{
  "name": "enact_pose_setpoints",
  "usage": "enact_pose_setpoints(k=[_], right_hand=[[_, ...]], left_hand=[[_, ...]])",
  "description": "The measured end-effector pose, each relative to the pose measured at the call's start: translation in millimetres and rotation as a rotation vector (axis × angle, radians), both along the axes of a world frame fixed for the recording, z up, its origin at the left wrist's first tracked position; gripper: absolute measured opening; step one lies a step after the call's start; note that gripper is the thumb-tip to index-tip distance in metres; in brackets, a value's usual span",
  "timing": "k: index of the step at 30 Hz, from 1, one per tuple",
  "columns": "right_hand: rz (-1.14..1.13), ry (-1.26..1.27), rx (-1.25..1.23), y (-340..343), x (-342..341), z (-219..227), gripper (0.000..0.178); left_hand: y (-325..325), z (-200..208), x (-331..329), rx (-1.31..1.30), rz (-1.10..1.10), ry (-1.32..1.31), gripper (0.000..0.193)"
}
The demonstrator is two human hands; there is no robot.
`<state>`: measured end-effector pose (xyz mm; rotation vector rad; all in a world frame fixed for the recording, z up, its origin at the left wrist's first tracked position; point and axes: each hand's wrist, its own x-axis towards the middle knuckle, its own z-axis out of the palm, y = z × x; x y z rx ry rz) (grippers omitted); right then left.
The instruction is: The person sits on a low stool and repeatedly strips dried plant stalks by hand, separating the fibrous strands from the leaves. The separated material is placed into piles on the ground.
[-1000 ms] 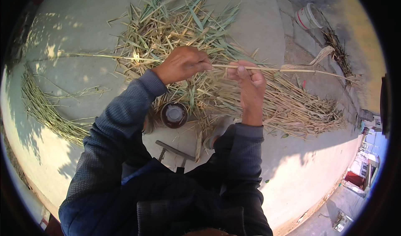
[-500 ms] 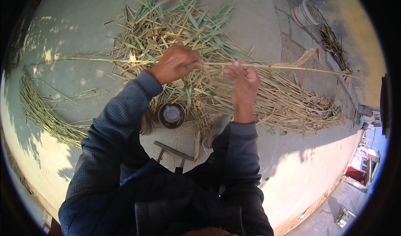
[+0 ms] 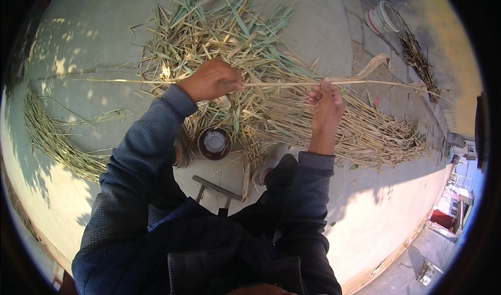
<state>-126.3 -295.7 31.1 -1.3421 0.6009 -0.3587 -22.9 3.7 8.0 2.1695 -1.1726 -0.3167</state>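
Note:
A long, pale reed stalk stretches level across the view, held in front of me. My left hand is closed around its middle, with the thin end reaching out to the left. Farther right, my right hand pinches the same stalk between thumb and fingers. Beyond that pinch a dry, curled leaf hangs on the stalk. Beneath the hands lies a heap of stripped leaves, straw-coloured and partly green. A thick sheaf of dry reed stalks spreads to the right.
Thin, bare green stalks lie in a bunch at the left. Between my feet stands a round dark container, with a narrow T-shaped bar nearer me. At the far right are a white bucket and a bundle of dark twigs.
My right hand has slid rightward along the stalk. My left hand has shifted slightly left and down, carrying the stalk a little leftward. The gap between the hands is wider.

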Motion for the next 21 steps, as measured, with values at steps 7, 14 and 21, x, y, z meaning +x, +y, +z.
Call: enact_pose_setpoints(k=[7, 14, 21], right_hand=[[0.151, -0.021, -0.03, 28, -8, -1, 0.026], [0.209, -0.004, -0.052, 66, -13, 11, 0.027], [0.242, -0.002, 0.033, 67, -11, 14, 0.022]], left_hand=[[-22, -4, -15, -0.174, -0.013, 0.36, 0.018], [-59, -5, -28, -0.484, 0.179, 0.903, 0.012], [-56, 5, -34, -0.532, 0.302, 1.061, 0.011]])
